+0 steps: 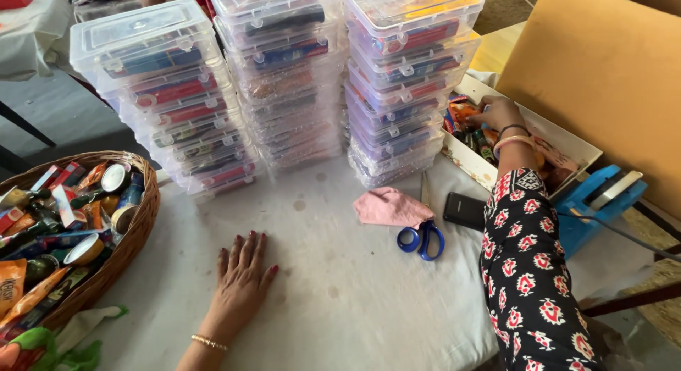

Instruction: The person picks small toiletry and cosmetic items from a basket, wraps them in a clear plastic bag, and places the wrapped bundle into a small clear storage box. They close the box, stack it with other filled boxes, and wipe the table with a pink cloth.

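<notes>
My left hand [242,277] lies flat on the white tablecloth [340,286], fingers spread, holding nothing. My right hand [499,113] reaches into a shallow cardboard box [468,162] at the right, among small colourful items [472,133]; whether its fingers grip one of them is hidden. The right arm wears a black sleeve with a red and white pattern [528,272] and bangles at the wrist.
Three tall stacks of clear plastic boxes [284,80] stand at the back. A wicker basket [138,233] full of packets and small bottles sits at left. Blue scissors [422,237], a pink cloth [390,206], a black phone [464,210] and a blue tape dispenser [596,201] lie nearby.
</notes>
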